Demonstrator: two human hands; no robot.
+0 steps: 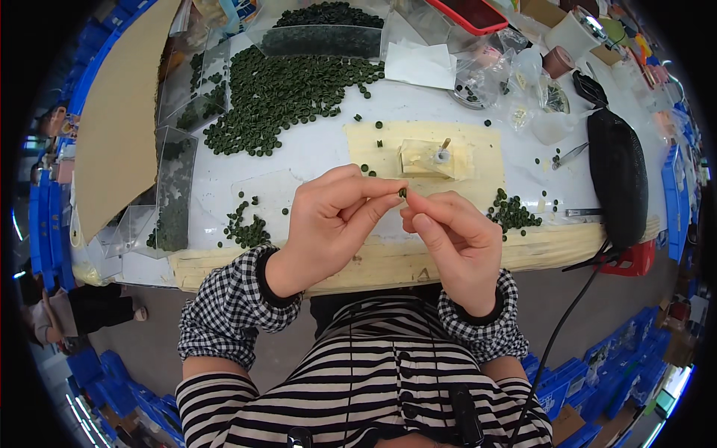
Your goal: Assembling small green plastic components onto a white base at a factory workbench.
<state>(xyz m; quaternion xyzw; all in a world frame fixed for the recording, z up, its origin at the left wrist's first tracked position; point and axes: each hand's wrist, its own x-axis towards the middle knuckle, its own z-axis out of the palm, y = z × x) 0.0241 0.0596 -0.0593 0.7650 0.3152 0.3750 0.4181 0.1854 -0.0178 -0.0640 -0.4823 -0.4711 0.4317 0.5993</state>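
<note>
Over the near part of the table my left hand [326, 222] pinches a small dark green round piece [402, 193] between thumb and forefinger. My right hand [461, 237] is closed beside it, its forefinger tip right at the piece; whatever its curled fingers hold is hidden. Just beyond the hands stands a small tape-wrapped block [418, 160] with a short upright peg [446, 144], on a yellowish sheet [485, 160]. Loose green pieces like the held one lie in a small heap [250, 233] to the left and another heap [514, 212] to the right.
A large spread of green pieces [276, 97] covers the far left, beside clear plastic trays [175, 190] and a cardboard sheet [119, 112]. White paper [420, 64], a red-cased phone [470, 15], tweezers [571, 154] and a black bag-like object [618, 175] lie far and right.
</note>
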